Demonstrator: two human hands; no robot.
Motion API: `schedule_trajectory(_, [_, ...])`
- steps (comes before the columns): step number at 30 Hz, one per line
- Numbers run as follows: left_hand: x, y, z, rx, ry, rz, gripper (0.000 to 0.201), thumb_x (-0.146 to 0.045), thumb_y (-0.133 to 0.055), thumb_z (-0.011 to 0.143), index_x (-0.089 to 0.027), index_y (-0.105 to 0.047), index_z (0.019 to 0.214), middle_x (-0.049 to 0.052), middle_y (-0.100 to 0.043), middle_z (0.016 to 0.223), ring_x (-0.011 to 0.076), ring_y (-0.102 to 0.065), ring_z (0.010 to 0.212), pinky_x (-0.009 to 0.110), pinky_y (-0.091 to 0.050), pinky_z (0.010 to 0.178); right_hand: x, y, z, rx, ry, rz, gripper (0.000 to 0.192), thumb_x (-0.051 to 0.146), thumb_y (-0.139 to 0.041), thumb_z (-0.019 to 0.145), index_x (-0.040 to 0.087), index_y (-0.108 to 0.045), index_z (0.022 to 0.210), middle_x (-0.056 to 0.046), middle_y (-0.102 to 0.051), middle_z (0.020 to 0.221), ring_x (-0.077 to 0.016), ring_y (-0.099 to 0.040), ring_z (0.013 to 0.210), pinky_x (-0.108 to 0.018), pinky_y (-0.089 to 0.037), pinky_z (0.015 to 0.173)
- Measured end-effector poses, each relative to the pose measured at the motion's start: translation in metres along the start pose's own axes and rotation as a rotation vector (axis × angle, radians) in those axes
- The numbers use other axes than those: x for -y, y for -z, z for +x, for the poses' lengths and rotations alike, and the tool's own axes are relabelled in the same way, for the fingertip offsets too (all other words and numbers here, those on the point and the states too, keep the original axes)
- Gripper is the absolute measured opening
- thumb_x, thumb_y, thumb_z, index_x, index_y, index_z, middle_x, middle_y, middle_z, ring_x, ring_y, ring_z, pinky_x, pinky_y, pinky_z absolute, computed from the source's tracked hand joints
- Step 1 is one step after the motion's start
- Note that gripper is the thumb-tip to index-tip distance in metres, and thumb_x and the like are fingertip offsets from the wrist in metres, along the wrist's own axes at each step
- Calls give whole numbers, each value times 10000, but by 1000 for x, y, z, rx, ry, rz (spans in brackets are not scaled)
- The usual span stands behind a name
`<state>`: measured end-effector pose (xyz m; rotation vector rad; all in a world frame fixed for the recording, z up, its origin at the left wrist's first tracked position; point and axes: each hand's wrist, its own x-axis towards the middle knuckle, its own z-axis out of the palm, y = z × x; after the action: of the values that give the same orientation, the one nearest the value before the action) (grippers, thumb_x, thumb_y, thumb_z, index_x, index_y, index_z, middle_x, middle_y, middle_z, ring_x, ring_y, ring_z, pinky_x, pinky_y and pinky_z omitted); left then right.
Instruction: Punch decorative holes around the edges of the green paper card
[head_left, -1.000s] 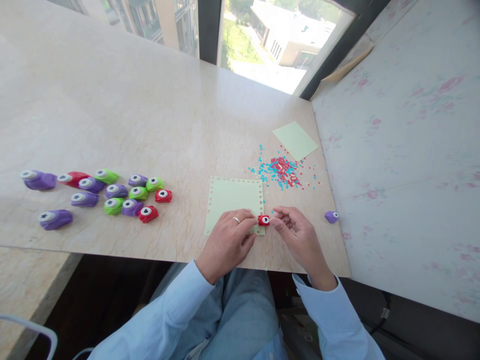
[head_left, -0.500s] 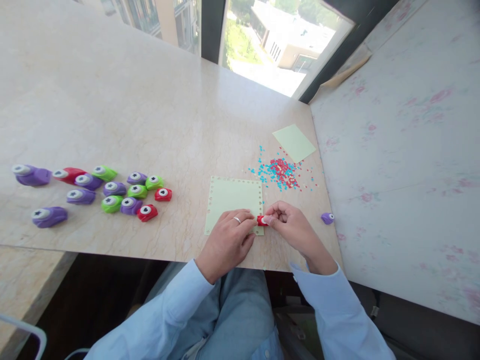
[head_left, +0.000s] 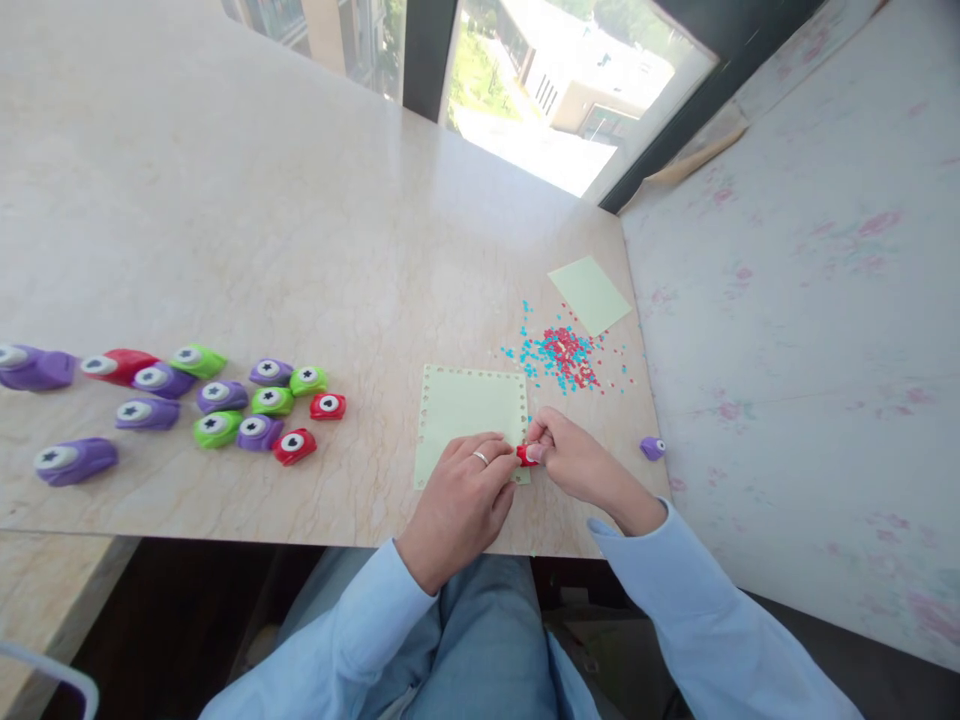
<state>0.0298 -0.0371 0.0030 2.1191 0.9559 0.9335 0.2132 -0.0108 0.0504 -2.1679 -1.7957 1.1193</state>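
A pale green sheet of paper (head_left: 465, 405) lies near the table's front edge, with small holes punched along its left, top and right borders. Its lower part is covered by my left hand (head_left: 466, 492), a ring on one finger. The fingers of that hand are bent and hold the paper, their tips beside a small red craft punch (head_left: 523, 455). This punch sits at the sheet's right edge, partly hidden by my fingers. My right hand (head_left: 574, 460) is closed on it, the thumb on the white button and the other fingers curled.
Several purple, red and green craft punches (head_left: 217, 395) stand on the left. Red and blue paper bits (head_left: 566, 355) are scattered beyond my right hand, near another green sheet (head_left: 590, 295). A small purple punch (head_left: 652, 447) lies by the patterned wall (head_left: 795, 370). A window (head_left: 562, 100) is behind.
The camera view has shifted slightly. My right-hand fingers have curled in closer over the red punch. My left hand keeps its place on the paper.
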Motion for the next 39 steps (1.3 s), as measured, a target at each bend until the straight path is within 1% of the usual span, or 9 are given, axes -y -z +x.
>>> schedule_trajectory(7, [0,0,1,-7,-18,11,208,-113,-573,893,-188,-633,1077,72,-696,1075,249,-597,1149,426,-490,957,0,-3,1,-34,-67,77,75,142,-539,717,196,-522,767,31,-557,678,-139,-503,660,-256,-363,620])
schedule_trajectory(13, [1,-1,0,-11,-20,27,185,-113,-589,869,-193,-654,1022,72,-696,1042,250,-601,1146,424,-490,958,-2,-6,-7,-102,-20,177,87,206,-536,733,191,-577,807,31,-557,655,-146,-517,637,-278,-402,631])
schedule_trajectory(15, [2,-2,0,-12,-15,30,163,-118,-586,872,-187,-658,1000,74,-696,1022,244,-607,1131,420,-491,954,-5,-10,-14,-136,38,238,136,254,-537,772,186,-616,859,10,-602,709,-158,-547,678,-300,-440,680])
schedule_trajectory(18, [3,-2,-1,-12,-18,38,152,-112,-578,868,-182,-663,973,77,-697,1002,241,-613,1116,415,-492,952,-10,-22,-28,-245,110,292,274,372,-511,871,184,-661,1003,-51,-679,899,-190,-594,801,-352,-477,783])
schedule_trajectory(22, [4,-2,0,-3,-21,51,159,-103,-587,853,-179,-670,964,77,-697,1000,240,-615,1100,411,-487,952,-16,-37,-44,-409,218,186,365,440,-512,925,198,-680,1140,-91,-653,1019,-222,-603,908,-391,-487,865])
schedule_trajectory(26, [6,-2,1,19,-25,53,122,-119,-612,845,-179,-677,929,71,-692,993,233,-628,1037,399,-486,923,-24,-38,-49,-460,272,27,276,334,-580,900,195,-706,1103,-76,-590,942,-218,-595,838,-386,-510,824])
schedule_trajectory(29, [6,-3,2,43,-40,53,114,-136,-619,849,-181,-678,935,65,-692,993,221,-636,983,386,-488,890,-29,-34,-49,-502,289,-38,235,272,-566,904,187,-705,1074,-79,-571,952,-232,-600,886,-401,-509,861])
schedule_trajectory(35, [5,-2,1,74,-65,88,156,-187,-657,836,-186,-674,990,77,-686,1065,236,-617,1036,403,-469,929,-23,-33,-51,-473,347,-134,218,159,-517,909,186,-672,1061,-100,-615,1040,-254,-603,994,-417,-496,907])
schedule_trajectory(39, [6,-1,1,90,-66,107,230,-222,-701,823,-187,-666,1047,79,-677,1107,246,-611,1054,414,-465,940,-15,-33,-50,-440,376,-171,193,142,-530,911,188,-668,1038,-94,-662,1031,-253,-612,993,-422,-494,919])
